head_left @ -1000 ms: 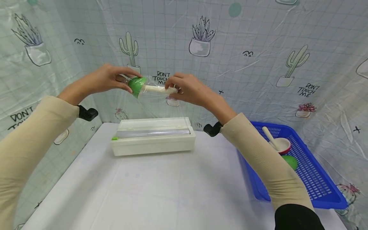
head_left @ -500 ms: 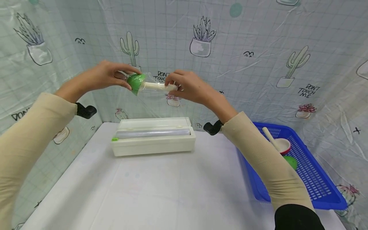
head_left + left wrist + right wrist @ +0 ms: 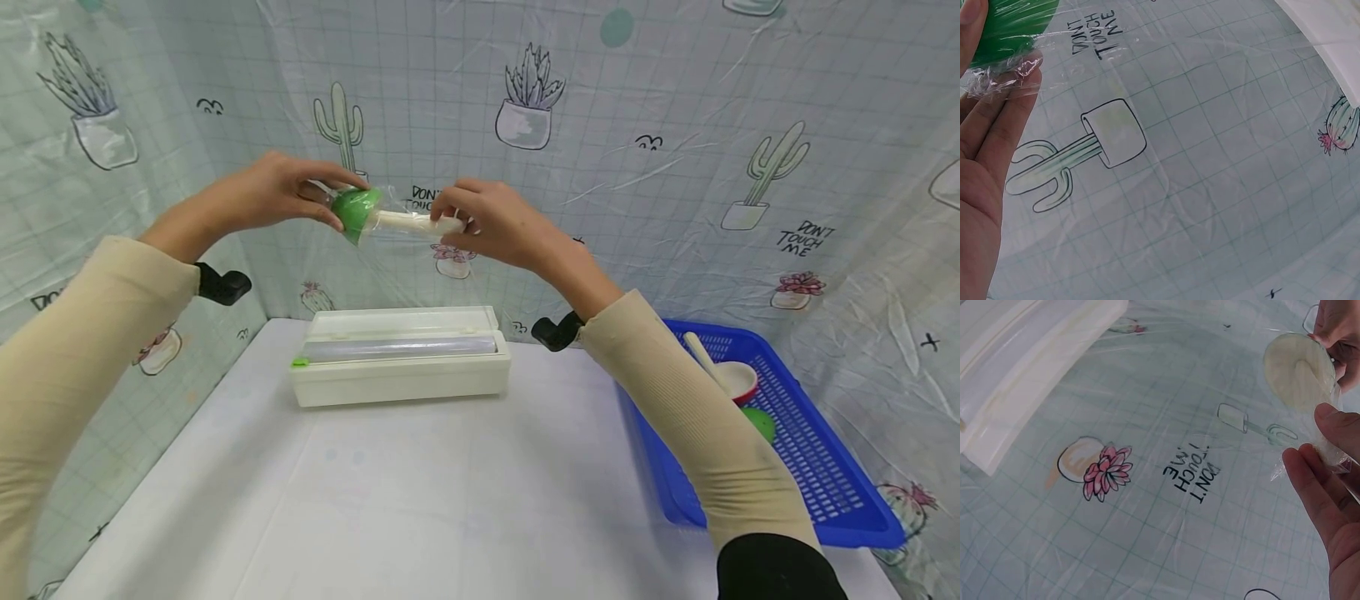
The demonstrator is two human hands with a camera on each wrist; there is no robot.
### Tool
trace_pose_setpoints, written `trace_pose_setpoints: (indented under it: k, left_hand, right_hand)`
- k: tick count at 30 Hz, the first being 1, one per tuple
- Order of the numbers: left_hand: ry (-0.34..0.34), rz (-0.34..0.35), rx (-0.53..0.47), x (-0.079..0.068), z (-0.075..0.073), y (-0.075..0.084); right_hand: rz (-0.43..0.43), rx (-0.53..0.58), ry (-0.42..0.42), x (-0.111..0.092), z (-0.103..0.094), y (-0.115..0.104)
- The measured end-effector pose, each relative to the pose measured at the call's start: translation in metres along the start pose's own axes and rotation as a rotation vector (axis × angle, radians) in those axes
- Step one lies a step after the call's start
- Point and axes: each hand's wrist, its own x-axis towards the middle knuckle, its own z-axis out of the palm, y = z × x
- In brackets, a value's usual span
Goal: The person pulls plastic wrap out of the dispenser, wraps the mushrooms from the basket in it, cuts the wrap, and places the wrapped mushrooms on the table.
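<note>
A ladle (image 3: 356, 214) with a green bowl and a cream handle is held up in the air, wrapped in clear cling film (image 3: 1310, 419). My left hand (image 3: 281, 196) grips the bowl's edge between thumb and fingers; crinkled film lies at its fingertips in the left wrist view. At the other end, my right hand (image 3: 495, 221) pinches the end of the handle through the film. The bowl's cream inside (image 3: 1297, 369) faces the right wrist camera. Below stands a white cling film dispenser (image 3: 401, 379) with its roll (image 3: 405, 347) showing, and thin film hangs from the ladle toward it.
A blue basket (image 3: 847, 500) stands at the right of the white table (image 3: 420, 492), partly behind my right forearm. In it lie a cream and red ladle (image 3: 738, 379) and a green thing (image 3: 760, 423). A printed plastic sheet (image 3: 420, 50) hangs around the table.
Both hands have risen slightly with the ladle, most of it in the first half second. Their holds on the bowl and handle look the same. Dispenser and basket stay put.
</note>
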Motion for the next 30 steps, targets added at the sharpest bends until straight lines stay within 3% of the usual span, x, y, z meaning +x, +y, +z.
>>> trace_pose_setpoints:
  k: [7, 10, 12, 17, 23, 27, 30]
  left_hand:
    - [0.010, 0.011, 0.002, 0.001, 0.001, -0.002]
    - [0.043, -0.022, -0.056, -0.009, 0.012, 0.002]
    - [0.067, -0.066, -0.124, -0.023, 0.027, 0.009]
    - [0.064, -0.151, -0.322, -0.078, 0.086, 0.039]
    - [-0.080, -0.085, -0.553, -0.140, 0.178, 0.060]
    - [-0.114, -0.012, -0.490, -0.162, 0.225, 0.056]
    - [-0.120, -0.023, -0.428, -0.169, 0.250, 0.046]
  right_hand:
    - [0.015, 0.013, 0.017, -0.002, 0.000, 0.001]
    - [0.003, 0.006, 0.050, -0.010, 0.005, -0.002]
    - [0.007, 0.052, 0.074, -0.022, 0.012, -0.007]
    - [0.051, 0.229, 0.127, -0.074, 0.045, -0.035]
    - [0.192, 0.448, 0.053, -0.150, 0.110, -0.061]
    - [0.311, 0.604, -0.028, -0.182, 0.160, -0.057]
    - [0.365, 0.637, -0.098, -0.191, 0.190, -0.051]
